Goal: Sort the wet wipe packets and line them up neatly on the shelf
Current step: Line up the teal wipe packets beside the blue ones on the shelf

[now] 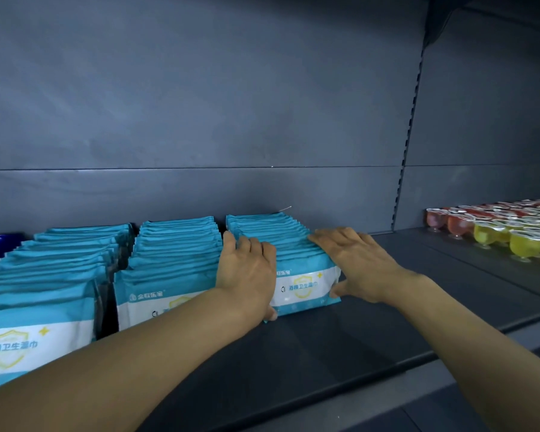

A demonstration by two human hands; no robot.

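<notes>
"Wet wipe packets point(293, 251), which row are the hands on?"

"The right row. It stands on the dark shelf point(340, 338), with two more teal rows to its left. The packets stand on edge, packed front to back, from the near edge to the far wall."

"What are the hands doing?"

"The left hand point(247, 272) lies on the row's left side. Its fingers point(247, 244) are nearly straight, a little bent over the tops, and the thumb is down low at the front packet. The right hand point(356, 263) presses the right side with flat, spread fingers. Neither hand has picked up a packet."

"How would the packets feel?"

"I think soft, light and squishy, with smooth wrap that could slip. One alone would flop over."

"So where should you hold them?"

"Squeeze the row from both sides, palms flat, and slide it. Don't pinch the thin top edges; they would bend."

"Anything else there?"

"Jelly cups point(496, 232) far right."
</notes>
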